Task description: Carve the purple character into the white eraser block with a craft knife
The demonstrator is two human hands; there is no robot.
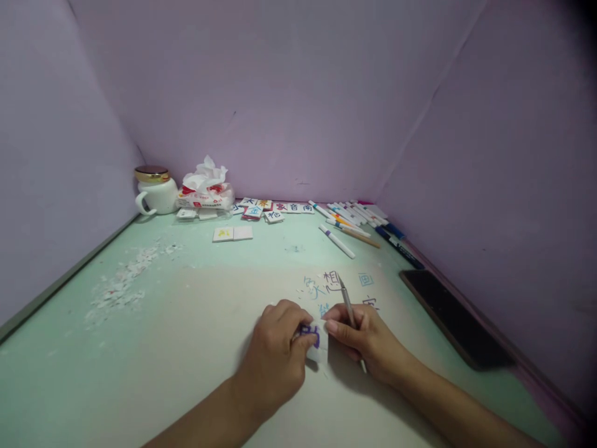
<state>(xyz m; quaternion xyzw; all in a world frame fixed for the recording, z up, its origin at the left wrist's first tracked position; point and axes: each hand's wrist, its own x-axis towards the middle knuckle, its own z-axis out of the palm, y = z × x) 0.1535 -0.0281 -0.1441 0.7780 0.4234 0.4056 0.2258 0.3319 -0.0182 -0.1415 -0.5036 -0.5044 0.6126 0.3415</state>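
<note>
My left hand (280, 348) is closed on a small white square tile (323, 351) that carries a purple written character, partly covered by my thumb. The tile is tilted up above the pale work surface. In my right hand (370, 339) a slim metal craft knife (347, 300) lies between the fingers, its tip pointing up and away from me. My right thumb and index finger also meet the tile's right edge. Just beyond the hands, characters in blue and purple (332, 280) are written on the surface, with small white scraps around them.
A black phone (454, 317) lies at the right. Markers (336, 241) are scattered at the back right. Character tiles (274, 216) line the back, beside a tissue pack (205, 198) and a lidded white mug (161, 196). White shavings (124, 280) are heaped at the left. Walls enclose the table.
</note>
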